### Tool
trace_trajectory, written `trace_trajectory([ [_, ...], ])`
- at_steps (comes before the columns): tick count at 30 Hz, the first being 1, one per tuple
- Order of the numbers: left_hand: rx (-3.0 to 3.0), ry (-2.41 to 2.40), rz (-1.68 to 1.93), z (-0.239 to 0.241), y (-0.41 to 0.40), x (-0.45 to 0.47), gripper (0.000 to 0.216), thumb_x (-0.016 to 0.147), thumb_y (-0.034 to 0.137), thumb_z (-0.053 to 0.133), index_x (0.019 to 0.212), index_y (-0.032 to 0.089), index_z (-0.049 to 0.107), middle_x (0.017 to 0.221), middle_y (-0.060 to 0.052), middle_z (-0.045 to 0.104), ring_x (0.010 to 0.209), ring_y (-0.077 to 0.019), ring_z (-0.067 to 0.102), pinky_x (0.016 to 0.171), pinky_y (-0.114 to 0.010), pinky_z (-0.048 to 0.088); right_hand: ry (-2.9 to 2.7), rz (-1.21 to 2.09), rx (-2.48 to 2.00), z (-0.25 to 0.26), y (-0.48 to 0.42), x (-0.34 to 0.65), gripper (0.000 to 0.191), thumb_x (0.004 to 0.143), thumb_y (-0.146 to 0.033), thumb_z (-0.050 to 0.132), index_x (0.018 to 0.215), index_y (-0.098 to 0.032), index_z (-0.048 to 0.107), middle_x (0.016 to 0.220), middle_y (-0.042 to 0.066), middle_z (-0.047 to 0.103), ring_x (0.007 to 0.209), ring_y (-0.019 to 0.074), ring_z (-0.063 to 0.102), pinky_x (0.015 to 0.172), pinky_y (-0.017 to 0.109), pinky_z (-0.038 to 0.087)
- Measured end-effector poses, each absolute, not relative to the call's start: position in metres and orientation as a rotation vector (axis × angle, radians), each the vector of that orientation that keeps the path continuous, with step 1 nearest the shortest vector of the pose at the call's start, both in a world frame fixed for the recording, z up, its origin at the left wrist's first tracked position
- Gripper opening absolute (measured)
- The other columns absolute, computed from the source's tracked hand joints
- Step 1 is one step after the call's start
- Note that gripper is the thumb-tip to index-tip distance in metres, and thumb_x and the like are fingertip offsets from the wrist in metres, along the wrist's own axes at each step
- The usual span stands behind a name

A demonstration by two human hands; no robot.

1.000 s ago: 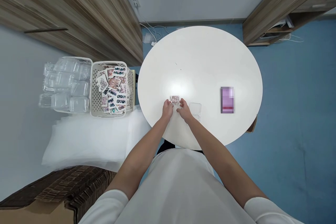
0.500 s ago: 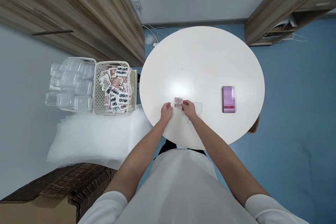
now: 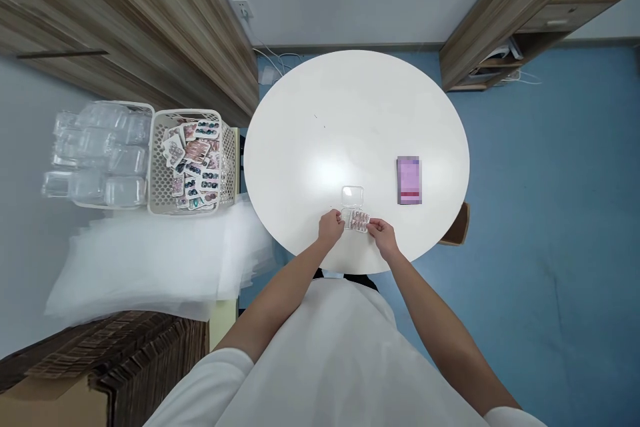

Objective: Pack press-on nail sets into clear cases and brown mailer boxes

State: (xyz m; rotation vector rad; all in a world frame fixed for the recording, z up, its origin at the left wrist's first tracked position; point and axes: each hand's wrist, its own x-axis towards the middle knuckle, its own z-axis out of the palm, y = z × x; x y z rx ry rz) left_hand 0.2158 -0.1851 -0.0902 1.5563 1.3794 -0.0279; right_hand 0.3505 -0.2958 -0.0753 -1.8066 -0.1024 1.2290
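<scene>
Card of nail-shaped pieces (image 3: 360, 221) near the front edge of an oval white table (image 3: 390, 107). Beyond the table's left edge stands a white perforated basket (image 3: 229, 163) of similar cards (image 3: 190, 163); toward the table's right edge lies a pixelated pink object (image 3: 410, 180). At the front edge, the left hand (image 3: 331, 228) closes its fingers on the left side of an open clear case (image 3: 353, 205), while the right hand (image 3: 383, 236) pinches the card's right edge between thumb and fingers. The case's lid points to the table's far edge, its base to the near one. The card overlaps the right part of this base; whether it sits inside or rests upon the rim cannot be told. Judged by appearance, the card is light, thin and fairly stiff, with a smooth, perhaps slippery face; its pieces may come loose under pressure, so the bare margins offer the best hold. Compared with half a second earlier, the card is shifted from left of the case to over its base, and the left hand, then apart, now meets the case.
</scene>
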Motion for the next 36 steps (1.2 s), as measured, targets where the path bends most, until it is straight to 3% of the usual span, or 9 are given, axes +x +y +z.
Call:
trace_trajectory([
  [5, 1.38, 1.444, 0.083, -0.089, -0.187, 0.221, 0.024, 0.06, 0.006, 0.059, 0.081, 0.018, 0.06, 0.069, -0.002, 0.057, 0.074, -0.0174, 0.054, 0.074, -0.03, 0.041, -0.013, 1.288, -1.685, -0.077, -0.291, 0.352, 0.035, 0.055, -0.039, 0.07, 0.081, -0.019, 0.06, 0.075, 0.001, 0.062, 0.072, 0.0135, 0.058, 0.071, 0.033, 0.049],
  [10, 1.15, 1.306, 0.126, -0.076, -0.187, 0.214, 0.019, 0.061, 0.011, 0.061, 0.078, 0.018, 0.064, 0.066, -0.001, 0.057, 0.068, -0.0144, 0.053, 0.072, -0.03, 0.043, -0.058, 1.37, -1.555, -0.055, -0.289, 0.36, 0.036, 0.055, -0.04, 0.071, 0.082, -0.019, 0.06, 0.081, 0.002, 0.062, 0.08, 0.0152, 0.059, 0.075, 0.036, 0.05],
  [17, 0.693, 0.951, 0.209, -0.021, -0.186, 0.195, 0.026, 0.067, 0.02, 0.066, 0.091, 0.014, 0.061, 0.084, -0.006, 0.062, 0.072, -0.0116, 0.057, 0.072, -0.028, 0.044, -0.157, 1.388, -1.43, -0.003, -0.291, 0.358, 0.035, 0.056, -0.039, 0.072, 0.081, -0.019, 0.059, 0.079, 0.0, 0.06, 0.078, 0.0132, 0.057, 0.075, 0.034, 0.049],
  [25, 0.603, 0.751, 0.277, 0.044, -0.195, 0.18, 0.037, 0.068, 0.026, 0.07, 0.1, 0.017, 0.054, 0.095, -0.008, 0.063, 0.082, -0.0145, 0.061, 0.079, -0.032, 0.046, -0.502, 1.241, -1.606, 0.059, -0.296, 0.355, 0.032, 0.059, -0.04, 0.07, 0.081, -0.02, 0.06, 0.064, -0.001, 0.056, 0.061, 0.0119, 0.052, 0.061, 0.028, 0.044],
  [36, 0.551, 0.678, 0.341, 0.061, -0.206, 0.182, 0.04, 0.067, 0.024, 0.071, 0.101, 0.017, 0.053, 0.089, -0.006, 0.065, 0.079, -0.0141, 0.062, 0.081, -0.033, 0.046, -0.762, 0.988, -1.872, 0.097, -0.295, 0.348, 0.027, 0.065, -0.043, 0.061, 0.081, -0.022, 0.061, 0.072, 0.003, 0.062, 0.058, 0.0152, 0.055, 0.059, 0.031, 0.045],
])
